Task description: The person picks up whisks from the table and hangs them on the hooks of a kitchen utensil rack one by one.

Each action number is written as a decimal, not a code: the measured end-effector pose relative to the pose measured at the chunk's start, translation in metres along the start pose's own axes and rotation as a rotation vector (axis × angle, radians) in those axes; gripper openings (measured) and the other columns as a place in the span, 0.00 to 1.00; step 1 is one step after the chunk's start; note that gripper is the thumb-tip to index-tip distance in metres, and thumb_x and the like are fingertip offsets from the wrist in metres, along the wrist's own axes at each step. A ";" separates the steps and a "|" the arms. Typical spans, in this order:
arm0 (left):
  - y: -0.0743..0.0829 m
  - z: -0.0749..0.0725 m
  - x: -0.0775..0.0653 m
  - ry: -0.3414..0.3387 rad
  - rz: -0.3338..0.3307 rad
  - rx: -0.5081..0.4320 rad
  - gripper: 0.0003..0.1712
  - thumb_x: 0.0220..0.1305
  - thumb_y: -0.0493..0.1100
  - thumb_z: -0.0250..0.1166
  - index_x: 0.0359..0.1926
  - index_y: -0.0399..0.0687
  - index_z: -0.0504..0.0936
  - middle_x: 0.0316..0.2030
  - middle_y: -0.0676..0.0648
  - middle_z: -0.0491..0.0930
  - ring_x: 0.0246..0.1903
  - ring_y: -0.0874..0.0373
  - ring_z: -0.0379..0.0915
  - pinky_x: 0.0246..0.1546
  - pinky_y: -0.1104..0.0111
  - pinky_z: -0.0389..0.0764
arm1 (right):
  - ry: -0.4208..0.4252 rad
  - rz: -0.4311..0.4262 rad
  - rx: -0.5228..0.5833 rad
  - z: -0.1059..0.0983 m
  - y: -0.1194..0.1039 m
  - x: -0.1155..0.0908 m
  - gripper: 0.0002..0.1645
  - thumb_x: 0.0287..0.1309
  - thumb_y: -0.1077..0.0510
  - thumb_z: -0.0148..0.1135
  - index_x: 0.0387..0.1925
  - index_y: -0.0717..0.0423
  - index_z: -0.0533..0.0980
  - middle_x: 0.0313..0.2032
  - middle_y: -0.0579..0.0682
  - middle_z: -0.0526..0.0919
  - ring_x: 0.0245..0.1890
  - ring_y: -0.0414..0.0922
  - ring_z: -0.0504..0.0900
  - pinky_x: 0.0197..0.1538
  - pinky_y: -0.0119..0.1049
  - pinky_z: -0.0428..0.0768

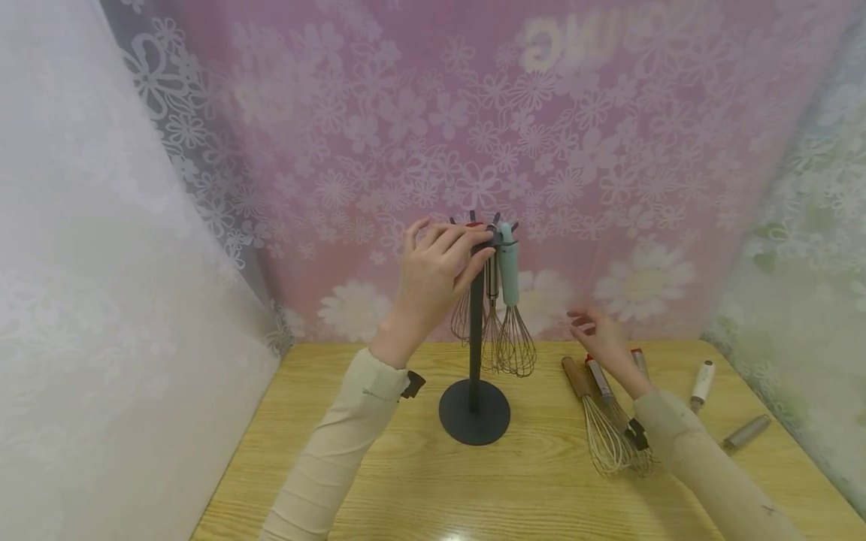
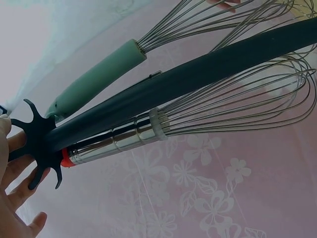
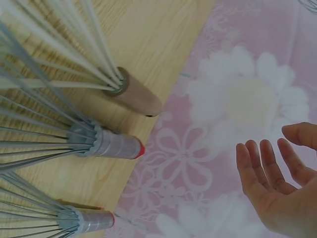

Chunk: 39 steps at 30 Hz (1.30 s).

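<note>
A black stand (image 1: 476,338) with a round base and a ring of hooks stands upright on the table. My left hand (image 1: 436,278) is at its top, thumb and fingers pinching the hook crown (image 2: 42,144). From the hooks hang a whisk with a mint-green handle (image 1: 509,278), a metal-handled whisk (image 1: 492,282) and a red-ended metal whisk (image 2: 114,144), partly behind the post. My right hand (image 1: 607,342) holds nothing, its fingers loosely bent, above and behind a wooden-handled whisk (image 1: 576,378) and a red-ended metal whisk (image 1: 599,378) lying on the table.
Another red-ended whisk (image 3: 94,220) lies beside these, partly hidden by the right arm in the head view. Farther right lie a white-handled utensil (image 1: 703,382) and a grey metal-handled one (image 1: 746,433). Flowered curtains (image 1: 433,135) enclose the wooden table (image 1: 406,488).
</note>
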<state>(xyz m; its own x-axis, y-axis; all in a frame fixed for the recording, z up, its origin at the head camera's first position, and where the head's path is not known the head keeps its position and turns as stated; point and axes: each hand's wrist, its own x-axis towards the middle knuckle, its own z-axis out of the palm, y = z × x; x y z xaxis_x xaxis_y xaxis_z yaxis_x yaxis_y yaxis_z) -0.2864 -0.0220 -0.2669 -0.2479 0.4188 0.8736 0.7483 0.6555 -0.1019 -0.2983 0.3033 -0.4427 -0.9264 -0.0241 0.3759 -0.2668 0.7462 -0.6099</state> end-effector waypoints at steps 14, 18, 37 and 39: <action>0.001 0.000 0.000 0.015 -0.005 -0.013 0.15 0.73 0.53 0.63 0.52 0.55 0.87 0.48 0.53 0.87 0.50 0.55 0.78 0.67 0.49 0.64 | -0.186 0.092 -0.030 0.009 0.024 0.004 0.24 0.70 0.63 0.60 0.62 0.71 0.72 0.50 0.73 0.80 0.44 0.65 0.83 0.38 0.50 0.84; 0.002 0.000 0.001 0.011 -0.015 -0.024 0.15 0.73 0.53 0.63 0.52 0.54 0.87 0.48 0.53 0.86 0.50 0.55 0.78 0.69 0.49 0.62 | -0.237 0.122 -0.033 0.012 0.030 0.003 0.24 0.69 0.63 0.60 0.62 0.72 0.72 0.50 0.73 0.80 0.38 0.60 0.84 0.36 0.47 0.84; 0.001 0.001 0.000 0.018 -0.029 -0.079 0.14 0.72 0.51 0.64 0.52 0.52 0.87 0.47 0.52 0.86 0.49 0.55 0.77 0.70 0.48 0.59 | -0.485 0.235 -0.102 0.016 0.039 -0.004 0.25 0.68 0.62 0.57 0.59 0.77 0.71 0.52 0.76 0.78 0.46 0.66 0.81 0.43 0.53 0.83; 0.001 0.001 -0.001 0.018 -0.029 -0.079 0.14 0.72 0.51 0.64 0.52 0.52 0.87 0.47 0.53 0.86 0.48 0.55 0.77 0.70 0.48 0.59 | -0.523 0.232 -0.144 0.015 0.040 -0.004 0.25 0.67 0.63 0.57 0.59 0.78 0.72 0.54 0.76 0.77 0.46 0.64 0.82 0.43 0.53 0.82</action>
<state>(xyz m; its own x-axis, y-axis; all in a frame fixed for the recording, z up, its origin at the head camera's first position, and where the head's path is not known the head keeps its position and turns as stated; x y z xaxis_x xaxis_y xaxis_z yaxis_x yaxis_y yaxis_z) -0.2862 -0.0205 -0.2683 -0.2600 0.3886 0.8840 0.7873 0.6153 -0.0389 -0.3095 0.3230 -0.4792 -0.9740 -0.1470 -0.1722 -0.0367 0.8530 -0.5206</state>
